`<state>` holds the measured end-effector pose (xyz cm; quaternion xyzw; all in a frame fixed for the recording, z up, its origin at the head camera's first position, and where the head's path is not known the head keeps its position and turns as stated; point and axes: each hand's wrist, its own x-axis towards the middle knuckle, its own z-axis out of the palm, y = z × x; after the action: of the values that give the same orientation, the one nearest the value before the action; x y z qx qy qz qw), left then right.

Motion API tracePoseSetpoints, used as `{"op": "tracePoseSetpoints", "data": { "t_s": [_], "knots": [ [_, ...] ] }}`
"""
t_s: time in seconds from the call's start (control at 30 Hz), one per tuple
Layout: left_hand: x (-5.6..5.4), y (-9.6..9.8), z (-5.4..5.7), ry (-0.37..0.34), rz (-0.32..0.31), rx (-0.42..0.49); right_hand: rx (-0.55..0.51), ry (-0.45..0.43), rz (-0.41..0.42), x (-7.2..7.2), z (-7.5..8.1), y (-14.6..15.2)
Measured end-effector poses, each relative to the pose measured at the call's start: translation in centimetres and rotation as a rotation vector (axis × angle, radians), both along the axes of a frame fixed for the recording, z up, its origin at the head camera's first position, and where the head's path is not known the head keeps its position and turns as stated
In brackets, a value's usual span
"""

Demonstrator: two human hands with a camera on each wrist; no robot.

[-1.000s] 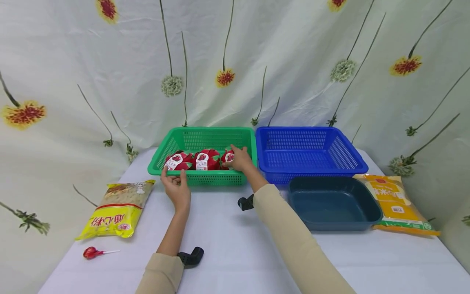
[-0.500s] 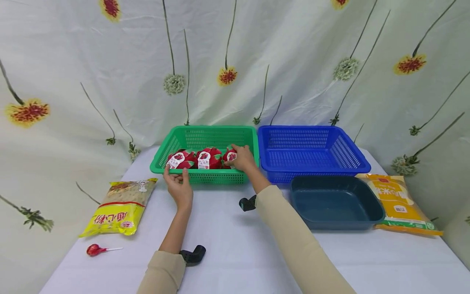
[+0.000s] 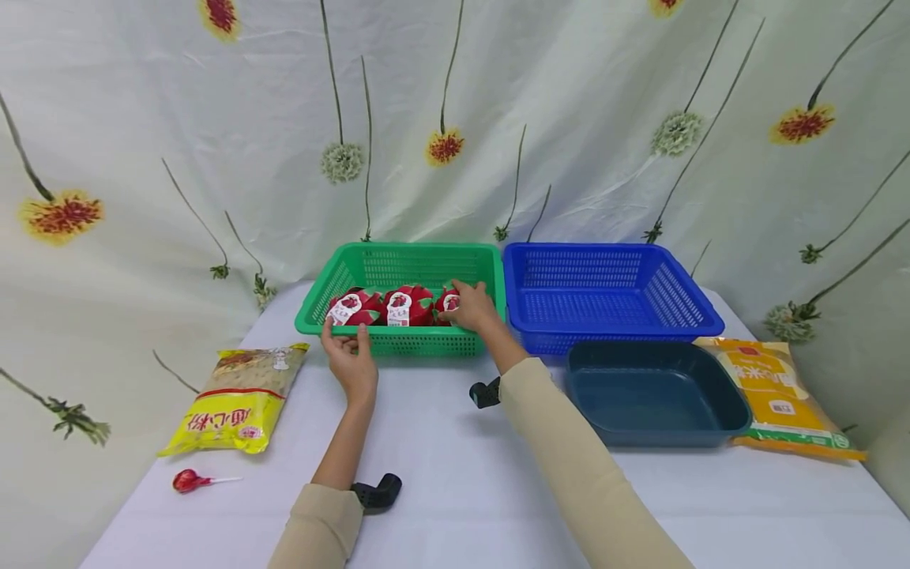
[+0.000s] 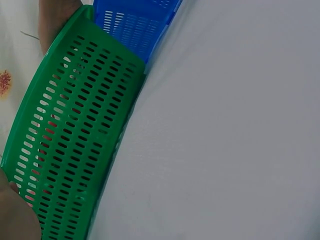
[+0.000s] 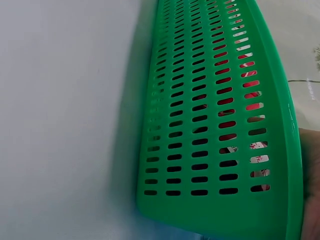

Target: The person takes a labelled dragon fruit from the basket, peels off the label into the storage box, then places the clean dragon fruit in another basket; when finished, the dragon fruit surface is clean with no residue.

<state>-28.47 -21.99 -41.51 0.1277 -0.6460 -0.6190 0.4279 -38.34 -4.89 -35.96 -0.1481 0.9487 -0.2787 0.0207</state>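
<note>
while the left hand grips the green basket, the right hand pinches a dragon fruit, white label showing.

1. Behind everything, the backdrop cloth fills the upper half of the head view; the table spreads before it.
2. In mid-frame, the left basket and the right basket stand side by side.
3. Three dragon fruits lie in a row in the left basket, near its front.
4. The left hand is at that basket's front left; the right hand is over its right end, at the rightmost fruit.
5. Before the right basket stands the basin, the right bag just right of it.
6. At lower left lies the left bag, with the lollipop before it.
</note>
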Motion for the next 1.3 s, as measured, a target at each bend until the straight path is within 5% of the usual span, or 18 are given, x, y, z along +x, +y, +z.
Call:
{"op": "tracePoseSetpoints", "data": {
  "t_s": [0.57,0.93,1.1,1.3],
  "knots": [
    [-0.2,0.3,-0.2,-0.005,0.006,-0.021,-0.015,0.043,-0.070,0.3,0.2,0.3],
    [-0.7,0.3,-1.1,-0.020,-0.002,-0.031,-0.327,0.207,-0.118,1.5,0.7,1.4],
    [-0.7,-0.1,-0.7,0.008,0.004,-0.059,-0.399,0.337,-0.100,3.2,3.3,2.0],
    [-0.4,-0.6,-0.8,-0.029,0.014,-0.069,-0.501,0.374,0.053,7.9,6.2,4.6]
  ]
}}
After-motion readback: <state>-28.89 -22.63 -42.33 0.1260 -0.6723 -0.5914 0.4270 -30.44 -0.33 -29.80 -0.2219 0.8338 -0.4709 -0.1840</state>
